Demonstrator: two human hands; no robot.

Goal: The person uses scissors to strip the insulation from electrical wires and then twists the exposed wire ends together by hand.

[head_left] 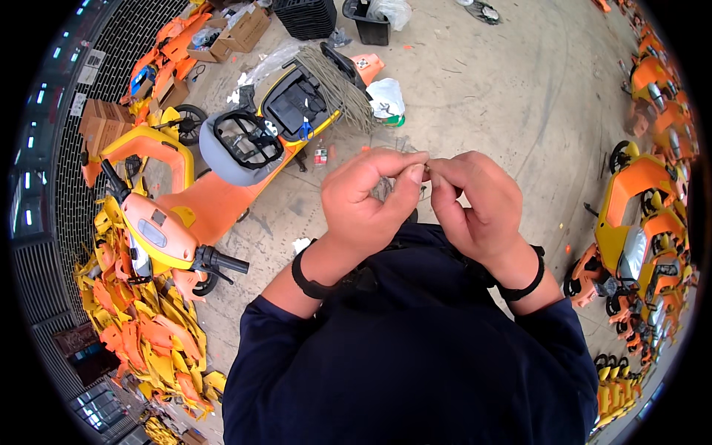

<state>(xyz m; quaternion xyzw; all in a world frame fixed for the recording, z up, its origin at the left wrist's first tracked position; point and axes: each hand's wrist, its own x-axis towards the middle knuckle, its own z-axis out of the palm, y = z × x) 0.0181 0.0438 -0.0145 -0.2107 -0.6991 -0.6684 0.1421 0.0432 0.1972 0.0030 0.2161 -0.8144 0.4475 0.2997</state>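
Observation:
My left hand (pixel 368 194) and my right hand (pixel 480 204) meet in front of my chest, thumbs and index fingertips pinched together. Between the fingertips is a tiny dark thing (pixel 427 170), too small to name. Thin dark strands show behind the fingers; whether they join it I cannot tell. Left of my hands stands an orange and yellow scooter (pixel 215 204), its grey seat (pixel 233 174) tipped up with the underside showing. Blue-handled scissors (pixel 305 130) lie at its black storage compartment (pixel 293 100). A bundle of greyish cords (pixel 337 89) is draped over the scooter's rear.
Yellow and orange body panels (pixel 159 337) are heaped at the left. Cardboard boxes (pixel 245 30), stacked black crates (pixel 305 16) and a black bin (pixel 368 28) stand at the back. More scooters (pixel 630 211) line the right side. A white bag (pixel 386 98) lies beyond my hands.

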